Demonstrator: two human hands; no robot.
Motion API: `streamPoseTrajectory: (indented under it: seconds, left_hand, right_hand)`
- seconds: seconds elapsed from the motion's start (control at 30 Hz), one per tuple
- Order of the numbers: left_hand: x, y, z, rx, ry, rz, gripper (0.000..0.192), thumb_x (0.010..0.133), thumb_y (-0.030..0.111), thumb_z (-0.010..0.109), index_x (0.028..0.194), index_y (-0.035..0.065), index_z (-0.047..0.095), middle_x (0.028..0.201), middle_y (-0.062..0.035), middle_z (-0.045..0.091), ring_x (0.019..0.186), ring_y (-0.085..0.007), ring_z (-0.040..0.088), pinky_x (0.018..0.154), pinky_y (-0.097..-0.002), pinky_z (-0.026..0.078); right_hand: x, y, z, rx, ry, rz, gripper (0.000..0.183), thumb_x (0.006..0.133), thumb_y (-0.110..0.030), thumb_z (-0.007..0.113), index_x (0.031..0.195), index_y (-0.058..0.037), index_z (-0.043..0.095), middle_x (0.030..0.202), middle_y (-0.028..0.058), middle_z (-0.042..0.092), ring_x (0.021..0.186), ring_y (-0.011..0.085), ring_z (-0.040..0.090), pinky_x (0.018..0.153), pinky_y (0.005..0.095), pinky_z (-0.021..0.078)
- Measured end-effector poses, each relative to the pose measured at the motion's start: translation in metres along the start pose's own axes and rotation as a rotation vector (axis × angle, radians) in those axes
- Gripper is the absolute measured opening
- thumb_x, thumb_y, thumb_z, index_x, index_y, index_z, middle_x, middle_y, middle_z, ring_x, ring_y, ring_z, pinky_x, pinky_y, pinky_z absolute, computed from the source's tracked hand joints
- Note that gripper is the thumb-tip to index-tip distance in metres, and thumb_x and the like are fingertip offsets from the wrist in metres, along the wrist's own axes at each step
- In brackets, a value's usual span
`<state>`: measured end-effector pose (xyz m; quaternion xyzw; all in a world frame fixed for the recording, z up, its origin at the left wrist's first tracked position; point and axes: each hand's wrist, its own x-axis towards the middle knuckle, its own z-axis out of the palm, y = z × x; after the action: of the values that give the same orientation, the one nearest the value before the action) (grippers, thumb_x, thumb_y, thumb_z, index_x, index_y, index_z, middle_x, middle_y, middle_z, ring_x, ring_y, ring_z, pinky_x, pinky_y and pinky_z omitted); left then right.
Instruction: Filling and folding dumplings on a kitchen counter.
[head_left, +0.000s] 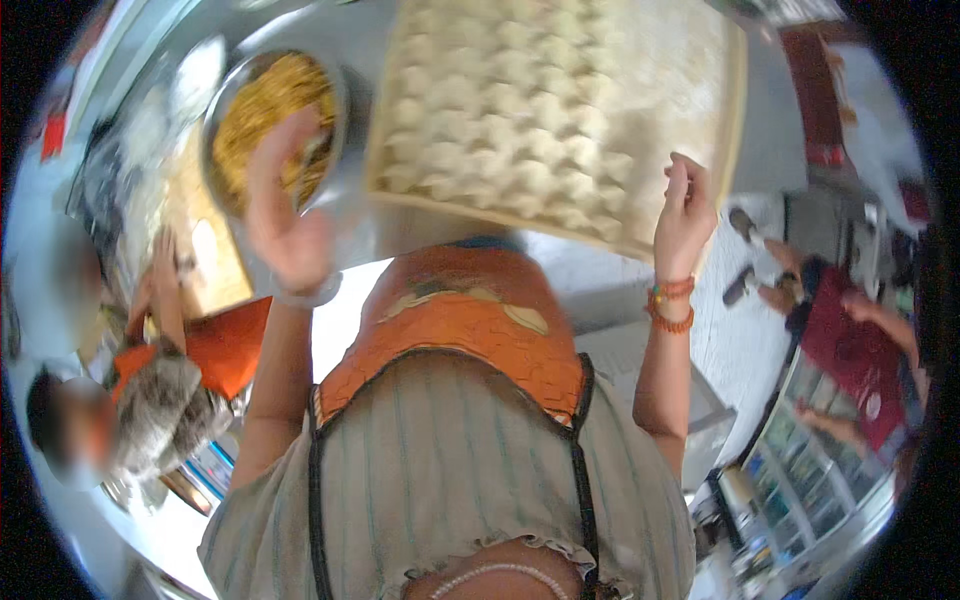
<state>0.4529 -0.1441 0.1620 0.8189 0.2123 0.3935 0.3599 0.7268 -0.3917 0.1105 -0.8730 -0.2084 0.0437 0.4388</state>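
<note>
My left hand is blurred over the near right side of a round metal bowl of yellow-brown filling. Its fingers point away from me with the thumb apart, and I see nothing held in it. A pale thing, perhaps a utensil, shows in the bowl by my fingers. My right hand is above the near right corner of a wooden tray, fingers curled and thumb close against them. Whether it pinches anything is unclear. Rows of pale dumplings cover the tray's left and middle; its right strip is floury board.
The tray and bowl rest on a grey metal table. At left, another person's hands are over a floury wooden board. Someone in a dark red shirt is at right, near a glass-fronted cabinet.
</note>
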Motion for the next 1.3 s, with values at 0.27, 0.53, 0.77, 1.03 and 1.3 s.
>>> streamPoseTrajectory:
  seconds: [0.27,0.53,0.77,1.03,1.3]
  left_hand:
    - [-0.2,-0.16,-0.236,0.09,0.768,-0.87,0.032,0.092,0.011,0.048,0.12,-0.0021,0.054,0.107,-0.0142,0.062,0.1,-0.022,0.058,0.082,-0.0343,0.049]
    - [-0.148,-0.276,-0.28,0.807,0.221,-0.378,0.038,0.081,0.0,0.047,0.117,0.0037,0.058,0.112,-0.0233,0.06,0.109,-0.0366,0.055,0.09,-0.0447,0.046]
    - [-0.126,-0.281,-0.325,0.771,-0.246,-0.825,0.012,0.082,0.017,0.061,0.089,0.0111,0.068,0.095,-0.0128,0.067,0.089,-0.0288,0.064,0.08,-0.0408,0.05]
    - [-0.073,-0.189,-0.288,-1.077,0.294,-0.914,0.037,0.086,0.016,0.053,0.115,-0.0073,0.054,0.12,-0.0184,0.059,0.112,-0.029,0.056,0.096,-0.0398,0.046]
    - [-0.053,-0.156,-0.235,-1.416,0.15,-0.947,0.043,0.092,0.007,0.049,0.132,-0.0077,0.038,0.135,-0.0187,0.046,0.124,-0.0269,0.048,0.1,-0.0357,0.045]
  right_hand:
    - [-0.133,-0.134,0.197,0.066,-0.667,-0.943,0.045,0.071,-0.011,0.068,0.114,-0.0055,0.056,0.097,0.0107,0.055,0.092,0.0299,0.053,0.079,0.0399,0.0427]
    - [-0.162,-0.212,0.29,-0.253,-0.752,-1.188,0.024,0.079,-0.014,0.058,0.102,-0.0088,0.063,0.084,0.0111,0.052,0.08,0.0279,0.054,0.069,0.0386,0.0412]
    - [-0.087,-0.222,0.246,-0.053,-0.428,-0.684,0.02,0.092,-0.017,0.053,0.099,-0.0017,0.064,0.089,0.0171,0.064,0.076,0.0286,0.063,0.065,0.0366,0.0478]
    - [-0.102,-0.191,0.265,0.214,-0.489,-0.203,0.028,0.097,-0.021,0.05,0.097,0.0018,0.065,0.07,0.0088,0.065,0.053,0.0112,0.058,0.05,0.0252,0.0459]
    - [-0.108,-0.178,0.248,0.603,-0.495,0.231,0.031,0.096,-0.021,0.05,0.102,0.0063,0.062,0.083,0.0143,0.066,0.066,0.015,0.064,0.056,0.0264,0.0542]
